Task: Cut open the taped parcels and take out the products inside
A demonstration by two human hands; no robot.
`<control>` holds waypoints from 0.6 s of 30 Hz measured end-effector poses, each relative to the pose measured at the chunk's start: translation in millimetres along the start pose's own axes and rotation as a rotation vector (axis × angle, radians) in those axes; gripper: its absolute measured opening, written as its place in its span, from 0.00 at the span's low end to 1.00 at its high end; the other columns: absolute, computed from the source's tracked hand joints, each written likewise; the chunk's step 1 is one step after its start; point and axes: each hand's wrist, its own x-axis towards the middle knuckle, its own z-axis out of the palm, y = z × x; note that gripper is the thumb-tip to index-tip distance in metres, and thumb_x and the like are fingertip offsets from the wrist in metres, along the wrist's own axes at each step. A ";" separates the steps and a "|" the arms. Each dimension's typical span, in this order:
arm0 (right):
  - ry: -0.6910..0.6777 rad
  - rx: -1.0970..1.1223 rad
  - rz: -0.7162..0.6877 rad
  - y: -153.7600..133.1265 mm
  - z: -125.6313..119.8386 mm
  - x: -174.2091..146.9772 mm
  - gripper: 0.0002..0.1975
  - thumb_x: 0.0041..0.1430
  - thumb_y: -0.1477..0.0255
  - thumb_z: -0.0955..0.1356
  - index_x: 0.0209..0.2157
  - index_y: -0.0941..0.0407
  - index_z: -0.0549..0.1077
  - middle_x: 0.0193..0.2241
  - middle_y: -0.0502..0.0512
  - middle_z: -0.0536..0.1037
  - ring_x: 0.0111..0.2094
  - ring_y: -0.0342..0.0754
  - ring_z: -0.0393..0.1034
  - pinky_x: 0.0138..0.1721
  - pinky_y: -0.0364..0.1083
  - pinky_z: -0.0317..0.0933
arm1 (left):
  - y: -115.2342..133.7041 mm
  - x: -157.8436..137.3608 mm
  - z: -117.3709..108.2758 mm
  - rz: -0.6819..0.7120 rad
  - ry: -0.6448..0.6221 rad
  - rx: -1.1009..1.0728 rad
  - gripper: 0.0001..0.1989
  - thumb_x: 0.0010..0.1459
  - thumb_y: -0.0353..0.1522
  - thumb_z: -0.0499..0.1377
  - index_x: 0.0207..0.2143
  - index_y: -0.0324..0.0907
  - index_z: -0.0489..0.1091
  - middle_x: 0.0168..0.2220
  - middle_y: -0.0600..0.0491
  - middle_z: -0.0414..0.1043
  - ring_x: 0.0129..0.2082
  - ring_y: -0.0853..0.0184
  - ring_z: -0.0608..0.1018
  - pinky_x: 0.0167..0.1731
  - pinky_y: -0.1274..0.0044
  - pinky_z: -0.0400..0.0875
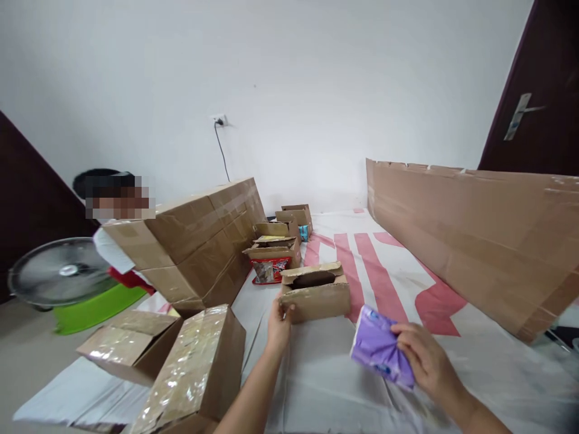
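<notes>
Cloth (325, 380): stretched towards wall (312, 90).
Small carton (322, 303): stood open, gripped by left hand (280, 323) at left end.
Purple packet (379, 345): was gripped in right hand (421, 357) towards cloth's near edge, outside carton.

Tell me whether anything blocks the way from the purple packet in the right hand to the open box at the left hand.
Nothing separate visibly stands between the purple packet and the open box; only sheet shows in the gap. The box's own near wall stands before its opening.
</notes>
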 end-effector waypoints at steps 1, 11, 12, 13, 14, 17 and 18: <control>-0.083 0.008 -0.053 -6.9 6.6 -2.4 0.07 0.64 0.72 0.62 0.35 0.52 0.70 0.40 0.54 0.77 0.43 0.48 0.72 0.45 0.48 0.66 | -3.3 3.0 5.4 -0.015 -0.025 -0.005 0.36 0.49 0.45 0.62 0.59 0.45 0.58 0.55 0.44 0.69 0.56 0.58 0.71 0.56 0.66 0.64; -0.102 -0.024 0.294 7.1 71.6 -77.3 0.28 0.60 0.61 0.66 0.59 0.56 0.61 0.56 0.65 0.70 0.55 0.57 0.67 0.51 0.53 0.68 | -16.6 -108.2 7.4 -0.318 -0.180 0.070 0.32 0.51 0.53 0.57 0.47 0.37 0.71 0.44 0.38 0.75 0.47 0.47 0.76 0.49 0.56 0.69; -0.116 0.016 0.316 7.1 78.2 -81.9 0.29 0.60 0.61 0.65 0.61 0.55 0.59 0.57 0.65 0.69 0.57 0.57 0.66 0.53 0.53 0.67 | -21.1 -127.5 13.1 -0.332 -0.366 0.021 0.32 0.51 0.54 0.56 0.49 0.39 0.71 0.47 0.39 0.75 0.50 0.48 0.75 0.51 0.58 0.69; -0.134 0.065 0.326 4.9 83.7 -83.4 0.30 0.61 0.62 0.64 0.63 0.54 0.56 0.60 0.64 0.65 0.59 0.57 0.62 0.55 0.52 0.65 | -24.4 -143.8 19.6 -0.278 -0.503 -0.014 0.35 0.50 0.55 0.57 0.53 0.40 0.69 0.53 0.40 0.72 0.55 0.48 0.72 0.55 0.61 0.65; -0.152 0.120 0.334 0.9 87.6 -81.5 0.31 0.62 0.63 0.63 0.64 0.53 0.52 0.63 0.62 0.61 0.61 0.56 0.58 0.58 0.52 0.61 | -25.5 -156.1 25.9 -0.200 -0.515 -0.015 0.38 0.51 0.54 0.56 0.57 0.40 0.64 0.59 0.40 0.65 0.60 0.49 0.65 0.60 0.63 0.59; -0.140 0.283 0.350 -18.8 88.1 -54.5 0.32 0.65 0.65 0.60 0.67 0.48 0.42 0.68 0.54 0.47 0.66 0.54 0.44 0.63 0.53 0.52 | -9.4 -163.1 38.2 -0.031 -0.474 -0.021 0.41 0.57 0.51 0.52 0.65 0.39 0.49 0.68 0.43 0.47 0.67 0.53 0.50 0.65 0.67 0.46; -0.126 0.332 0.346 -26.2 85.4 -39.5 0.33 0.66 0.66 0.59 0.67 0.47 0.38 0.68 0.52 0.44 0.67 0.53 0.41 0.64 0.54 0.49 | 2.4 -156.5 39.3 0.009 -0.448 -0.027 0.40 0.59 0.50 0.51 0.66 0.39 0.45 0.69 0.44 0.44 0.68 0.54 0.48 0.65 0.67 0.44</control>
